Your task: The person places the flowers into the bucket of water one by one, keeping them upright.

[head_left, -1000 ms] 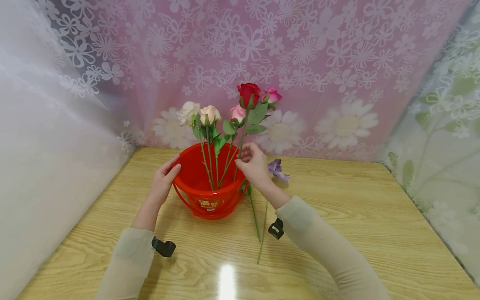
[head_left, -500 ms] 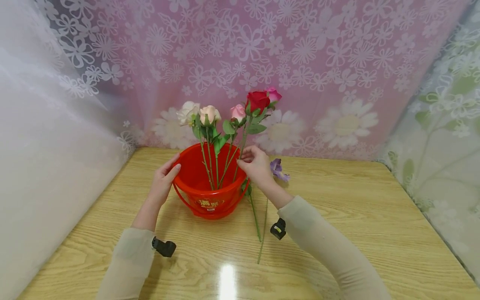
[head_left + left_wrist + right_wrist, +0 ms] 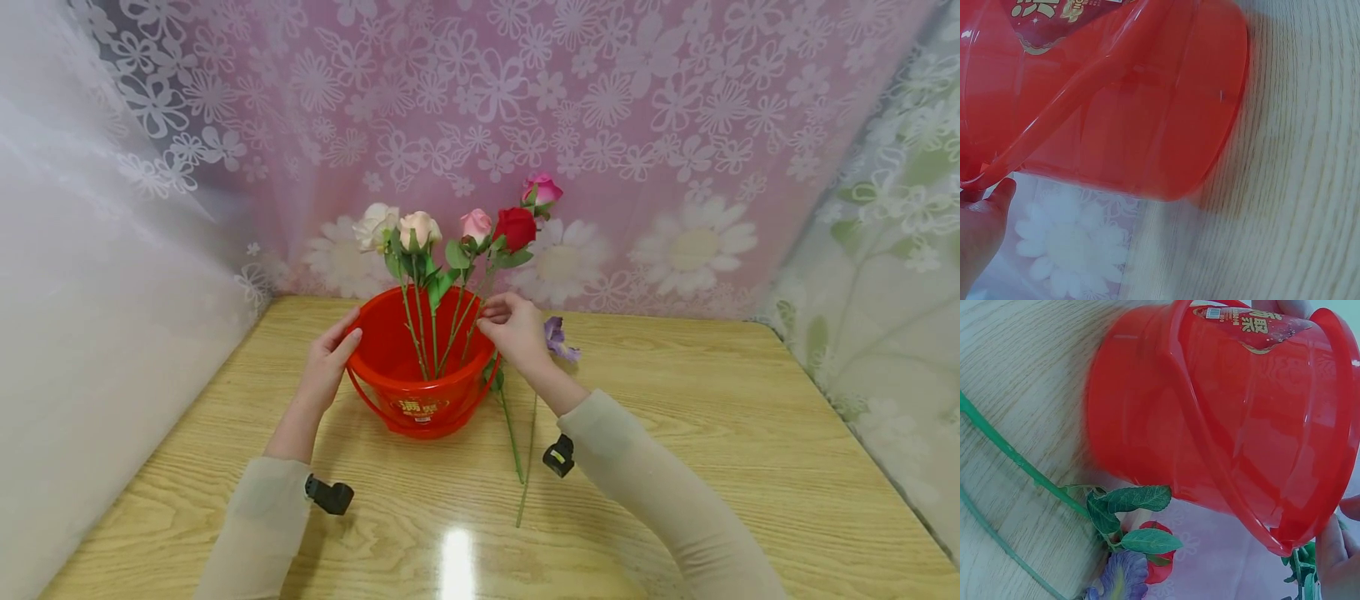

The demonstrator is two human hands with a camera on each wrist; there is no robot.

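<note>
A red plastic bucket [image 3: 423, 400] stands on the table with its handle folded down. My left hand [image 3: 327, 358] holds its rim at the left; in the left wrist view the thumb is beside the handle's end. Over the right rim, my right hand [image 3: 516, 332] pinches the stem of a red rose [image 3: 516, 228], whose bloom leans right. Inside the bucket stand a white flower [image 3: 377, 227], a peach rose [image 3: 420, 229] and a pale pink rose [image 3: 476, 225]. A bright pink rose [image 3: 542, 190] rises behind the red one.
Right of the bucket, a purple flower [image 3: 558, 338] and a leafy green stem [image 3: 512, 433] lie on the wood-grain table [image 3: 712, 450]. Another red flower [image 3: 1160, 553] shows beside the purple one in the right wrist view. A pink floral curtain [image 3: 600, 100] hangs behind.
The red rose has come down and a little to the right, its bloom now below the bright pink one. My right hand has shifted slightly right; my left hand stays at the rim.
</note>
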